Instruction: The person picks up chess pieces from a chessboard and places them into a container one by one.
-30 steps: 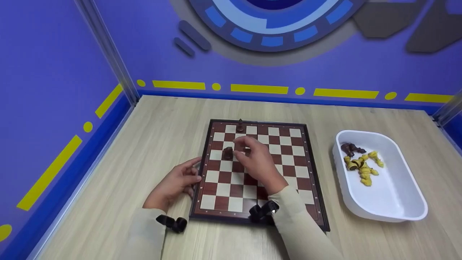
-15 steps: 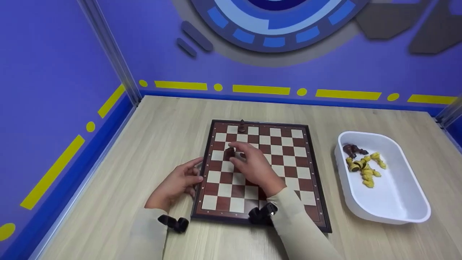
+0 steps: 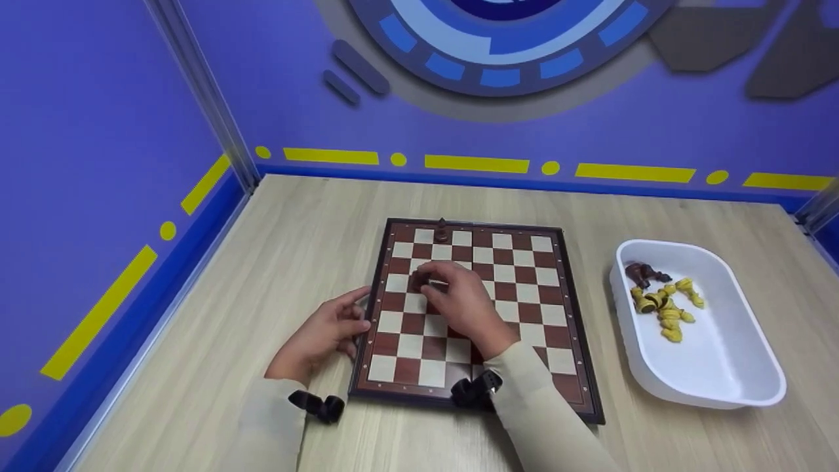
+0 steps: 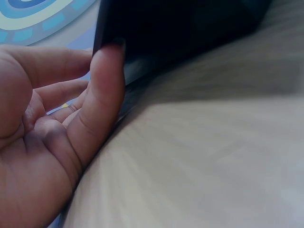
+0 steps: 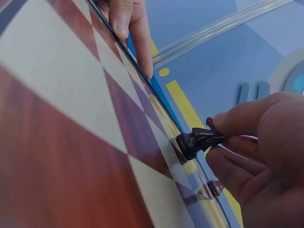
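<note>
My right hand (image 3: 462, 301) pinches a dark brown chess knight (image 5: 192, 142) by its head, between thumb and fingertips. Its base stands close over a square in the left part of the checkered chessboard (image 3: 403, 373). From the head view the fingers partly cover the knight. My left hand (image 3: 328, 328) rests at the board's left edge, fingertips touching the rim. In the left wrist view a fingertip presses the board's dark side (image 4: 109, 40). Another dark chess piece (image 3: 442, 231) stands upright on the back row.
To the right of the board is a white plastic tray (image 3: 711, 367). In it lie dark pieces (image 3: 645, 274) and several yellow pieces (image 3: 670, 314), all tumbled at its far left. Blue panels (image 3: 459, 124) close off the table's back and left sides.
My right hand, its fingers spread beside the knight a second ago, has moved left onto it and closed thumb and fingers on it. The left hand has stayed at the board's edge.
</note>
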### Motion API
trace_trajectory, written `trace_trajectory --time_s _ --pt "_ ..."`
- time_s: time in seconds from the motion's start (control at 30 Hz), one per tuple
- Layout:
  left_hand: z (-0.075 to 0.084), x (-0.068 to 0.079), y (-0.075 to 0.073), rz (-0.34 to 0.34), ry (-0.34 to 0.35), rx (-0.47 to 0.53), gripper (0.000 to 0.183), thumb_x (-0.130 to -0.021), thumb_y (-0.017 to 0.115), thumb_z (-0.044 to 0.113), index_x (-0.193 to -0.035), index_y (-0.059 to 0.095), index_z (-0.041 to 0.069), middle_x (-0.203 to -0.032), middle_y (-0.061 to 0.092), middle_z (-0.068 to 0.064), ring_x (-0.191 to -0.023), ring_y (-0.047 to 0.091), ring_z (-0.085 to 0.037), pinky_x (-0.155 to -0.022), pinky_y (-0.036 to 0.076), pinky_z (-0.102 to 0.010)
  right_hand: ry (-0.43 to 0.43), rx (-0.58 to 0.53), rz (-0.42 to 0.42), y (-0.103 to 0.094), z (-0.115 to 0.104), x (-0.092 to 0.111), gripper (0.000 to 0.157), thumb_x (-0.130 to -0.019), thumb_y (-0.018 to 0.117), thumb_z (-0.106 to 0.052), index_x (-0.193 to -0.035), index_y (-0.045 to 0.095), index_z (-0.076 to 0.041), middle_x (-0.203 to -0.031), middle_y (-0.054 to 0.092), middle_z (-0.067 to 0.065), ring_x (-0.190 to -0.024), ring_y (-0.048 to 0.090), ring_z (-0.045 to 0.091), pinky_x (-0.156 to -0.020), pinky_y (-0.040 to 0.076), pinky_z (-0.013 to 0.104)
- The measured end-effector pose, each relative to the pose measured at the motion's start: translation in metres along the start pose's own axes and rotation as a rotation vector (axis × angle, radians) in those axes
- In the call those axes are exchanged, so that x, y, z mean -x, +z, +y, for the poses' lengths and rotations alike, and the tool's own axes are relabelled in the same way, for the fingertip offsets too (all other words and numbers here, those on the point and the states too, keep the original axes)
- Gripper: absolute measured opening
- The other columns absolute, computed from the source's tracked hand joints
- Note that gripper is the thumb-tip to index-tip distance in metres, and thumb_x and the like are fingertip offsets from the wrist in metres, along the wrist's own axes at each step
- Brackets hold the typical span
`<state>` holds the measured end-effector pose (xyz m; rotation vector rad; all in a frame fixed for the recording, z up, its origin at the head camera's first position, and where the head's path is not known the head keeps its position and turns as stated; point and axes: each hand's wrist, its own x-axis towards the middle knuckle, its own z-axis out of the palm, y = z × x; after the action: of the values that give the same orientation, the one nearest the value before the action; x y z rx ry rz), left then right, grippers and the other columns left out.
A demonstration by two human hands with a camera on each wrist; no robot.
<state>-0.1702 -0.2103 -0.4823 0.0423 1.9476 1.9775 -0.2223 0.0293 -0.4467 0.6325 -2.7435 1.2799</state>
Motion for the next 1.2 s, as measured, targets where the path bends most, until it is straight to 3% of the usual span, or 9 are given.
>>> trace_trajectory --time_s 0.23,0.6,1.2 --pt "0.0025 0.0008 0.0007 -0.013 0.009 -0.013 0.069 -0.084 0.06 0.001 -0.143 0.028 0.017 -0.092 0.041 -0.002 -0.062 0.047 -0.011 -0.044 0.051 -0.028 0.021 0.009 0.061 0.0012 -0.0001 0.0001 0.017 -0.083 0.065 -0.018 -0.099 0.066 -0.025 -0.102 0.063 -0.009 -0.098 0.059 0.007 -0.086 0.05 0.029" --pt "0.0032 -0.0004 0.0011 -0.018 0.001 -0.017 0.068 -0.084 0.061 0.004 -0.143 0.029 0.019 -0.091 0.043 -0.002 -0.06 0.048 -0.011 -0.045 0.052 -0.029 -0.012 0.028 0.137 0.0031 -0.0021 -0.0004 0.006 -0.082 0.066 -0.016 -0.087 0.065 -0.019 -0.089 0.063 -0.008 -0.084 0.058 0.006 -0.074 0.05 0.027" --pt "0.0002 -0.0006 -0.0022 -0.034 0.028 -0.046 0.068 -0.085 0.059 0.001 -0.143 0.028 0.017 -0.092 0.045 -0.005 -0.061 0.053 -0.012 -0.045 0.052 -0.03 -0.048 0.018 0.175 -0.0001 -0.003 -0.0013 0.01 -0.082 0.065 -0.015 -0.092 0.066 -0.018 -0.091 0.064 -0.007 -0.085 0.059 0.005 -0.075 0.051 0.025"
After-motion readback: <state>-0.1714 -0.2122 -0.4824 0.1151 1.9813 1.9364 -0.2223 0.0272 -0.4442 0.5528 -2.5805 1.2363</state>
